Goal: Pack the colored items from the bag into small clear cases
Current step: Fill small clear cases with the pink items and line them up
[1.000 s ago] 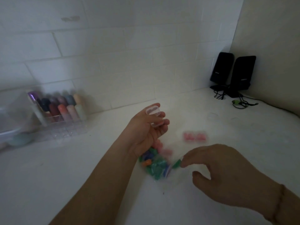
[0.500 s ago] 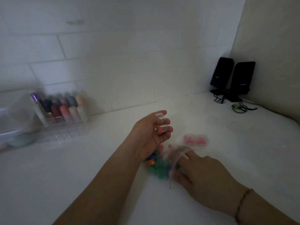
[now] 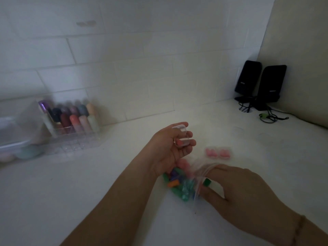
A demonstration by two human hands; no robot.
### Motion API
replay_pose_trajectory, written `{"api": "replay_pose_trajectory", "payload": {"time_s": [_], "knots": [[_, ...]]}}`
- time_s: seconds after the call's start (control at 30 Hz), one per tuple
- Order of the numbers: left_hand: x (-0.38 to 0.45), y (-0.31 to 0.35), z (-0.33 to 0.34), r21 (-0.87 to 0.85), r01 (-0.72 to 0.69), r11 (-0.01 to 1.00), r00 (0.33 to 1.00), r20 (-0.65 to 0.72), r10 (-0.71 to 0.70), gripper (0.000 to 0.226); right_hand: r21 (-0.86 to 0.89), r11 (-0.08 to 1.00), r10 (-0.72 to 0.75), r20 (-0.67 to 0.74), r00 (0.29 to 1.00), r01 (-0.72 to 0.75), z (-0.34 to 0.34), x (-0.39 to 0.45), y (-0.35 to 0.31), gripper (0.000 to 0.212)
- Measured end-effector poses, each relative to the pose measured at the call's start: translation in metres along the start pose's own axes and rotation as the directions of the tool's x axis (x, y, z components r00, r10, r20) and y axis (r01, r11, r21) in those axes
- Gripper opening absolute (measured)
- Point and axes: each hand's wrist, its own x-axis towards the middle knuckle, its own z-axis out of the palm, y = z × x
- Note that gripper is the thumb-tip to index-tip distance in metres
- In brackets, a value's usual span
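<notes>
Hands at work over a white counter point(image 3: 88, 183) in dim light: the left hand point(image 3: 170, 148) is raised a little above the surface, fingers curled round a small clear case point(image 3: 181, 134) that appears to hold something pink, though blur keeps that uncertain. Near it, the right hand point(image 3: 236, 189) reaches into the mouth of a clear plastic bag point(image 3: 198, 176) lying on the counter, thumb and fingers closing on a green piece point(image 3: 206, 182) at the opening; whether the pinch is firm cannot be told. The colored items point(image 3: 177, 185), green, teal, orange, purple and pink, lie heaped in the bag just beneath the left wrist. Just beyond the bag, two pink pieces point(image 3: 217, 153) sit side by side on the counter, possibly already cased.

Picking one piece cleanly looks to be the step in hand. It would go best with the bag mouth kept wide, a single item drawn out without dragging the film or spilling neighbours, and the case held level and steady, lid open, close to the bag so the carry is short.

Far left, a clear organiser point(image 3: 71, 128) holds rows of coloured bottles against the tiled wall; far right, two black speakers point(image 3: 260, 84) stand in the corner with their cables.
</notes>
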Motion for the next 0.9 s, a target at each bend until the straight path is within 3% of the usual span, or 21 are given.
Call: {"api": "replay_pose_trajectory", "payload": {"time_s": [0.13,0.23,0.3,0.63,0.7,0.8,0.9], "knots": [[0.0,-0.005,0.0,0.068,-0.013,0.998,1.0,0.015,0.012,0.038,-0.04,0.999,-0.023,0.114,0.993,0.028,0.005,-0.001,0.005,0.065],[0.002,-0.007,0.0,0.107,-0.021,0.994,0.999,0.031,0.017,0.046,-0.08,0.996,-0.036,0.053,0.998,0.04,0.01,0.004,0.004,0.048],[0.002,-0.008,-0.002,0.145,-0.032,0.989,0.999,0.041,0.026,0.049,-0.098,0.995,-0.014,0.093,0.996,0.023,0.016,0.005,0.005,0.037],[-0.001,-0.013,0.0,0.476,-0.117,0.872,0.993,0.076,0.092,0.058,-0.037,0.999,0.017,-0.136,0.991,-0.023,0.019,0.006,0.001,0.021],[0.001,-0.012,0.0,0.464,-0.112,0.879,0.994,0.041,0.105,0.059,-0.008,0.999,0.044,-0.15,0.988,-0.046,0.021,0.006,0.001,0.006],[0.005,-0.009,-0.004,0.39,-0.092,0.916,0.995,-0.004,0.101,0.053,0.071,0.991,0.121,-0.158,0.98,-0.111,0.023,0.007,0.005,0.023],[0.004,-0.006,-0.004,0.35,-0.053,0.935,0.999,0.017,0.05,0.035,0.112,0.989,0.11,-0.163,0.98,-0.092,0.023,0.008,0.006,0.014]]}}
